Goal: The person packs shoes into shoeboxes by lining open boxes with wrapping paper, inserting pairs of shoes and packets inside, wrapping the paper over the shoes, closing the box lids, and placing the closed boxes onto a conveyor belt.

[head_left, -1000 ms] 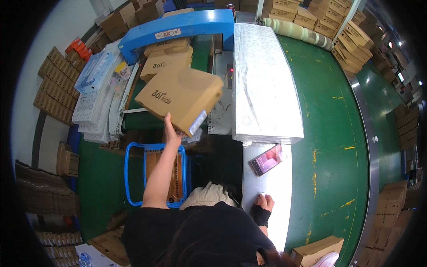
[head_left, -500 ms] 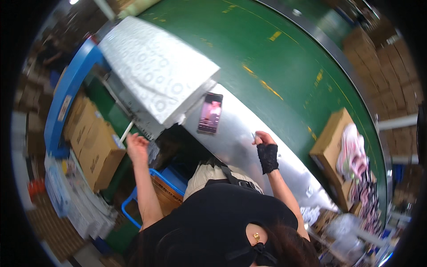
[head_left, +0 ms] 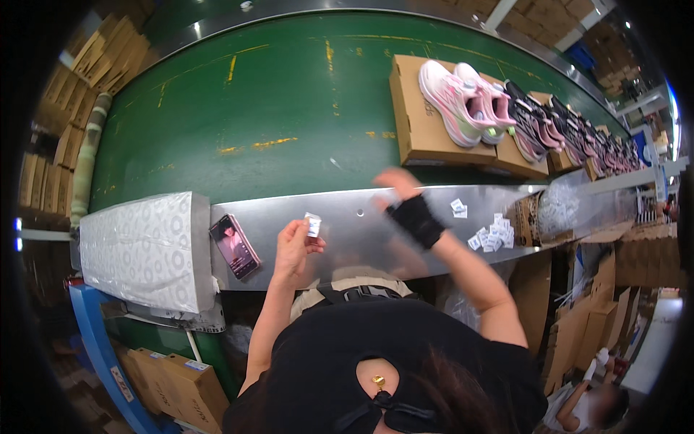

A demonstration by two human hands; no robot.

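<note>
Between the thumb and fingers of my left hand (head_left: 293, 247) is a small white packet (head_left: 313, 225) with faint print, held above the metal ledge (head_left: 336, 204). My right hand (head_left: 401, 189), with a black wrap around the wrist, reaches over the ledge's far edge toward the green belt (head_left: 275, 94). Motion smears its fingers, so I cannot tell whether they hold anything. To its right, a few similar packets (head_left: 459, 209) lie on the ledge, beside a larger loose pile of packets (head_left: 494, 234). Left of my left hand lies a phone (head_left: 235, 247) with its screen lit.
White-and-pink sneakers (head_left: 463, 101) stand on a brown shoebox (head_left: 416, 137) at the belt's near right. Black-and-pink sneakers (head_left: 531, 123) on boxes continue behind. A stack of patterned white paper (head_left: 141, 249) sits at left, above a blue frame (head_left: 108, 354). Another person (head_left: 589, 401) is at lower right.
My view has swung to the right, bringing the row of sneakers and the packets into sight. My left hand has come to the ledge with a packet; my right hand has moved toward the belt.
</note>
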